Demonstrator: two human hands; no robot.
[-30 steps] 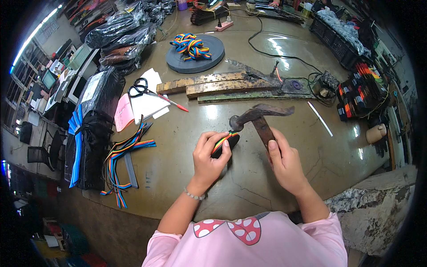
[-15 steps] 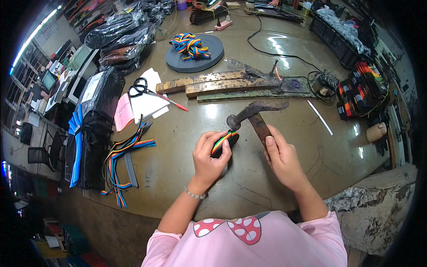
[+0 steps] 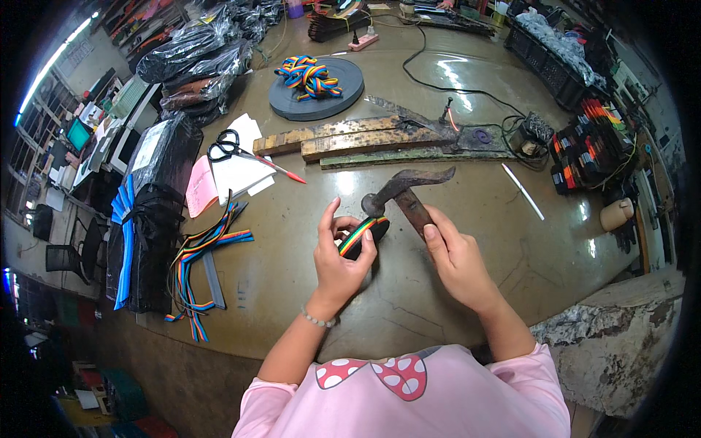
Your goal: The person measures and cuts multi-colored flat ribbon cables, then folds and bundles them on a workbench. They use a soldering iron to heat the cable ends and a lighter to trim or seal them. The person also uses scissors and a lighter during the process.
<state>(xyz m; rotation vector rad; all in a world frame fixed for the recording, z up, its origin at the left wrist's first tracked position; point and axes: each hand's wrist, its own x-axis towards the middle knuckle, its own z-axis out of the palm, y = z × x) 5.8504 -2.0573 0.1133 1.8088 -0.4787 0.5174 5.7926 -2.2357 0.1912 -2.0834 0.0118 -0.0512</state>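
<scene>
My left hand (image 3: 341, 252) pinches a dark, rounded piece between thumb and fingers, edged with a striped band (image 3: 356, 237) of green, yellow and red. Its index finger is raised off the band. In my right hand (image 3: 461, 259) is the wooden handle of a hammer (image 3: 416, 212), gripped below its dark, worn metal head. The round striking face meets or nearly meets the upper end of the striped band. Whether they touch, I cannot tell.
Beyond my hands lie wooden bars (image 3: 350, 142) with a metal blade, and a grey roll (image 3: 285, 106) topped by striped cord (image 3: 310, 77). Scissors (image 3: 225, 144), a red pen (image 3: 292, 176) and striped strips (image 3: 193, 255) lie left. A white pen (image 3: 522, 191) and black crate (image 3: 551, 66) are right.
The hammer head has shifted slightly left and down toward the striped band. My left index finger has lifted away from the band.
</scene>
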